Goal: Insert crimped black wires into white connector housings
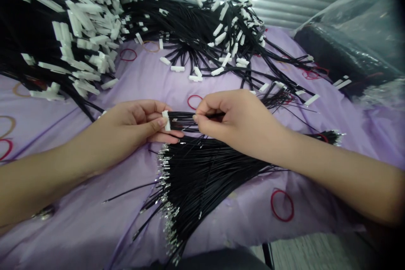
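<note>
Between the thumb and fingers of my left hand [142, 124] is a white connector housing [166, 120], held on its side. Several black wires [183, 121] run from the housing to the right. My right hand [230, 120] pinches at these wires, thumb against forefinger; which wire sits in the pinch is too small to make out. Just below both hands lies a fanned bundle of loose black wires [209, 168], their silvery crimped terminals [166, 185] spread along its left end.
Piled wire assemblies with white connectors [85, 21] fill the back left, and more wired connectors [221, 38] lie along the back. A clear plastic bag [344, 46] with dark contents stands at right. Red rubber bands [282, 190] dot the purple cloth [104, 228].
</note>
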A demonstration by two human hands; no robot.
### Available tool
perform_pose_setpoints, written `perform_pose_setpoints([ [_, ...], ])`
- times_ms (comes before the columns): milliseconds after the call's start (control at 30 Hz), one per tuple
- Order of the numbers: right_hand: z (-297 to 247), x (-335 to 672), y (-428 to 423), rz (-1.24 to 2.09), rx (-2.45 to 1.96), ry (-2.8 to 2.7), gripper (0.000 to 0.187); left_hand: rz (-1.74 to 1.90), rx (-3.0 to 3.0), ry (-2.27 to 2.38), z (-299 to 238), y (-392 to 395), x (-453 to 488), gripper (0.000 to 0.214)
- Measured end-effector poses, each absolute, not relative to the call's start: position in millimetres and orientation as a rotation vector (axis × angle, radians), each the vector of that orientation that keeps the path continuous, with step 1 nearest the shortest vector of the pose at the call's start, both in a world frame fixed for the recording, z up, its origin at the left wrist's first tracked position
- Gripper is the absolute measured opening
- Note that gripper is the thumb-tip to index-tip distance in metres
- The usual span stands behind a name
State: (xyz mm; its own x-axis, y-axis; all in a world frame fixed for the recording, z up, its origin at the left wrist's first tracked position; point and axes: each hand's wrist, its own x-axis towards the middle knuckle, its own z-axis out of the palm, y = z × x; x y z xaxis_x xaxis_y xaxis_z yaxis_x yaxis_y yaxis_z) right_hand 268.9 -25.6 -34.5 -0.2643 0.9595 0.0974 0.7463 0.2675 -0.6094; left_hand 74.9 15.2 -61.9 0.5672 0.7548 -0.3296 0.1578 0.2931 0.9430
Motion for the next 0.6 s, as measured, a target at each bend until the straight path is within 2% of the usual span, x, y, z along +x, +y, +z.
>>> perform_pose_setpoints([
  [600,-43.7,263.0,-27.4,0.462,-1.474,-2.097,0.012,0.445,1.202,0.9,-64.5,19.2,73.6,0.009],
])
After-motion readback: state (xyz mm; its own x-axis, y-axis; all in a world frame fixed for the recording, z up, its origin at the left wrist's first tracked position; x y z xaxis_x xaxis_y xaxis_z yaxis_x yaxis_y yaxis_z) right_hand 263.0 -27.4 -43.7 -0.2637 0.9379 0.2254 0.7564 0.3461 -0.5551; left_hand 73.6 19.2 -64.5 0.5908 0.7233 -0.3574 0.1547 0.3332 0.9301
